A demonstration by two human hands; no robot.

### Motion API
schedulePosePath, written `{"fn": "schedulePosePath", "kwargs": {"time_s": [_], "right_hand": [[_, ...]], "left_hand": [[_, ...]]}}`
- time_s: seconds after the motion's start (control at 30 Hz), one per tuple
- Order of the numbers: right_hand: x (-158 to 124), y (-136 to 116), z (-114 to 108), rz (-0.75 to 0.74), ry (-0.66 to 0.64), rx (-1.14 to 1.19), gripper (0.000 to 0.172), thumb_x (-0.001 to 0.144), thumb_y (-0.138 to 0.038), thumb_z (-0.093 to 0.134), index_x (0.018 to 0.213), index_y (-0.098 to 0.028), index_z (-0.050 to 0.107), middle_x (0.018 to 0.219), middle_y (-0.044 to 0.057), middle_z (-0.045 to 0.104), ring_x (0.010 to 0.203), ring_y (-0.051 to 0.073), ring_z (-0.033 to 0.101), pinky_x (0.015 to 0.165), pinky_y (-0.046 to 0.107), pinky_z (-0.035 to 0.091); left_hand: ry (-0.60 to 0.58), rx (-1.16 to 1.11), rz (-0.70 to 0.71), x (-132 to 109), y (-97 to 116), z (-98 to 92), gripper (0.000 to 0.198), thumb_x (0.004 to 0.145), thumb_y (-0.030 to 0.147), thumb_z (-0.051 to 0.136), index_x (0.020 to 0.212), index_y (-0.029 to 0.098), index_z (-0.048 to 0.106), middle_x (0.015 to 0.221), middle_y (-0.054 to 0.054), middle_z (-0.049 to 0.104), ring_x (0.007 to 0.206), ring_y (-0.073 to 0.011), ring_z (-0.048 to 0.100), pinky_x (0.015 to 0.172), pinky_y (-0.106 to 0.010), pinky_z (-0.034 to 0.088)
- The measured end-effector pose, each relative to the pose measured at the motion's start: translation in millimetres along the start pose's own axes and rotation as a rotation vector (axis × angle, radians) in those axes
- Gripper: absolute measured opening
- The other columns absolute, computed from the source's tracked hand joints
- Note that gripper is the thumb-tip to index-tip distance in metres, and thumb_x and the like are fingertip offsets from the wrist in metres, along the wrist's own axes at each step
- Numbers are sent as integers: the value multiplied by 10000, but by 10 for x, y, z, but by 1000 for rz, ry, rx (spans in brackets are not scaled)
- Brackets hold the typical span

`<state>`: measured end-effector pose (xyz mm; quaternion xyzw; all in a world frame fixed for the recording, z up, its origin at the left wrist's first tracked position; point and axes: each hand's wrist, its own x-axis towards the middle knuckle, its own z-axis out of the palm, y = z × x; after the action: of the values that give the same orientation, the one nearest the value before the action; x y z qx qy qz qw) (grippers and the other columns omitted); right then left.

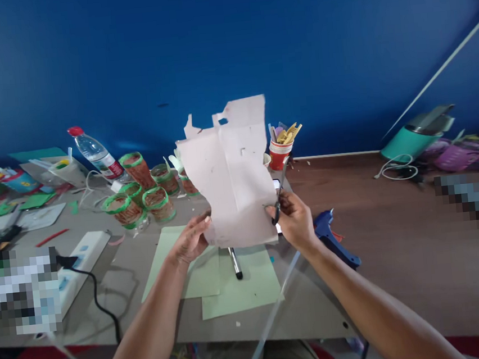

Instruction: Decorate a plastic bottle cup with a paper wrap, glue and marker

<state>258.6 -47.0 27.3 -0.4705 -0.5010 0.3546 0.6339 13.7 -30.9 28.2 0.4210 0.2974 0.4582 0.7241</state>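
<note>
A sheet of pale paper, with irregular cut edges and a crease down its middle, is held up over the table. My left hand is closed on its lower left edge. In my right hand is a pair of scissors, blades pointing up beside the paper's right edge. The fingers of that hand also lie at the paper's lower right edge; whether they pinch it I cannot tell. Below the paper lie light green sheets with a silver and black marker on them, its far end hidden.
To the right lie a blue glue gun and a clear glue stick. Several brown jars with green rims, a water bottle and a white power strip stand left. A red cup is behind.
</note>
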Motion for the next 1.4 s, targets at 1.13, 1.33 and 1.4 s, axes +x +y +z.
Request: {"fn": "schedulePosePath", "kwargs": {"time_s": [1.13,1.33,1.4], "right_hand": [[15,66,-49,-202,200,-316,276,726,-273,657,983,-193,593,681,-40,547,579,118,506,540,234,426],[-45,4,-38,-342,217,-154,381,783,-315,597,1133,-225,477,939,46,572,768,160,570,657,288,485],[-105,-38,-53,-366,181,-161,404,777,-344,602,1141,-221,478,935,51,570,753,164,562,661,300,481]], "left_hand": [[143,278,-55,128,-87,29,397,677,418,756,938,134,664,804,-56,726,703,-202,681,724,-382,583],[194,209,71,128,-56,48,347,700,393,748,927,142,671,791,-36,708,663,-170,661,674,-364,597],[196,193,99,115,-22,82,337,698,386,751,919,143,674,776,-29,701,659,-167,657,692,-381,598]]}}
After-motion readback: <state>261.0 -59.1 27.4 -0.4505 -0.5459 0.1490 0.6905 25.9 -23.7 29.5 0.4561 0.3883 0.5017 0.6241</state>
